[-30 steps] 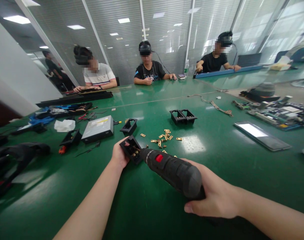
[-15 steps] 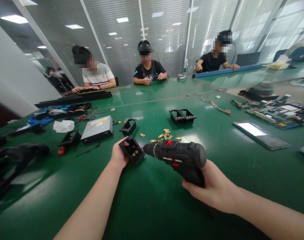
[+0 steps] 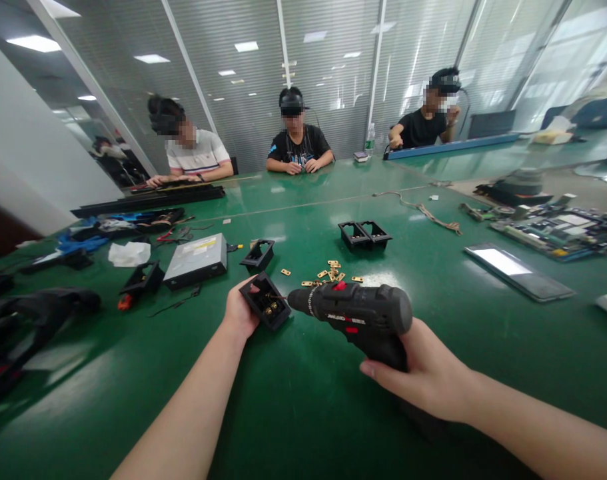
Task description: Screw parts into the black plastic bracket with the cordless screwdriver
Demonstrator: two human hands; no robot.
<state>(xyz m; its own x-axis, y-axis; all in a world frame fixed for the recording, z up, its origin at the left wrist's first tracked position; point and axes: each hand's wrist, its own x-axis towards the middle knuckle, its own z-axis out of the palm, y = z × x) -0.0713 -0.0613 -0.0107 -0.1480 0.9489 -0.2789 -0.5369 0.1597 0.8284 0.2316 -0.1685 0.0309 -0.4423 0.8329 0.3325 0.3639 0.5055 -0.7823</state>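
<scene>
My left hand (image 3: 239,311) grips a small black plastic terminal box (image 3: 266,301) with brass fittings inside, tilted up off the green table (image 3: 303,413). My right hand (image 3: 423,377) is wrapped round the grip of a black cordless screwdriver (image 3: 359,316) with red markings. The tool lies roughly level, its bit pointing left into the box's open face. Just beyond the tool lie several small brass plates (image 3: 330,274) scattered on the table.
More black boxes lie ahead: one (image 3: 258,255) near the middle, a pair (image 3: 365,235) to the right, another (image 3: 142,279) at left. A grey optical drive (image 3: 195,260), a tablet (image 3: 518,271), circuit boards (image 3: 558,227) and black gear (image 3: 28,320) surround them. Three people sit along the far edge.
The screwdriver swung from pointing away and down to lying level, side-on, with its bit at the box. My right hand shifted to the grip underneath. My left hand and the box stayed put.
</scene>
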